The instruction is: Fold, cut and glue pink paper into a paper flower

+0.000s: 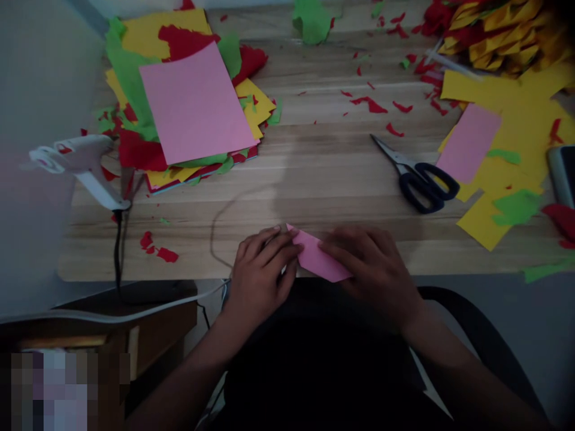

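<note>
A small folded piece of pink paper (321, 258) lies at the front edge of the table between my two hands. My left hand (265, 263) has its curled fingers pressed on the paper's left end. At the other end, my right hand (377, 266) grips the paper, its index finger along the top edge and its thumb hidden. Dark-handled scissors (422, 182) rest apart from the hands, blades toward the upper left. A larger pink sheet (197, 108) tops a pile of yellow, red and green paper at the upper left.
A white glue gun (90, 164) stands at the left, its black cord hanging over the edge. Yellow sheets (516, 131) with a pink strip (469, 143) lie at the right, below folded yellow pieces (503, 36). Red scraps (371, 105) are scattered around. A dark device (563, 176) sits far right.
</note>
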Demonstrator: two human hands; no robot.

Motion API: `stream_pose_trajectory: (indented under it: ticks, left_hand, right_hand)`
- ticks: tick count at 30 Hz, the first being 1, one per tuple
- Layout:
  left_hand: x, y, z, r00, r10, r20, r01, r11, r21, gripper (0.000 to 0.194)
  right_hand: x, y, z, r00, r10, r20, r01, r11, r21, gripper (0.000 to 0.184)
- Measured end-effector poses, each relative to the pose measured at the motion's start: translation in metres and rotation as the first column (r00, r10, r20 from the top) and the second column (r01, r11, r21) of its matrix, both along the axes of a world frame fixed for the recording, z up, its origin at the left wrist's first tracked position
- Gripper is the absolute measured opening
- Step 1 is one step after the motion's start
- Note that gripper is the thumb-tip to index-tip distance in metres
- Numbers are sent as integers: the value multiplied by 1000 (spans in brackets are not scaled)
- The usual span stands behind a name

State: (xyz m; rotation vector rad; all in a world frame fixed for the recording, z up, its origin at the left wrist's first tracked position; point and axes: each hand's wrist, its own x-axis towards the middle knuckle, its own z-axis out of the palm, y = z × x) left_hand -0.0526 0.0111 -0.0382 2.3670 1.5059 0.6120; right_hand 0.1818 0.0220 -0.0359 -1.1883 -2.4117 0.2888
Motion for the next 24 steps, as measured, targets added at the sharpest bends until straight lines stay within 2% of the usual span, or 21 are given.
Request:
stream_pose_trajectory:
  ticks: [3,7,14,19,24]
  left_hand:
    - [5,0,-1,997,53,52,-54,998,12,19]
    - [9,2,-1,996,83,45,-83,996,13,14]
    - [4,0,1,1000,16,-8,-16,1000,-22,28]
    - [5,0,3,998,-2,-70,0,999,-38,35]
    - [6,-1,5,990,-33,-134,27,999,-47,46]
  right_hand:
    - [-3,-5,0,1000,-19,-1,19,999,48,28]
    - [-6,-1,-3,999,53,-10,-52,998,27,27]
    - [-7,12,-9,997,56,-54,-56,998,3,17]
    - [-2,10,-10,990,135,-38,-133,990,56,24]
    - [-1,10,-9,984,175,-39,-174,984,33,20]
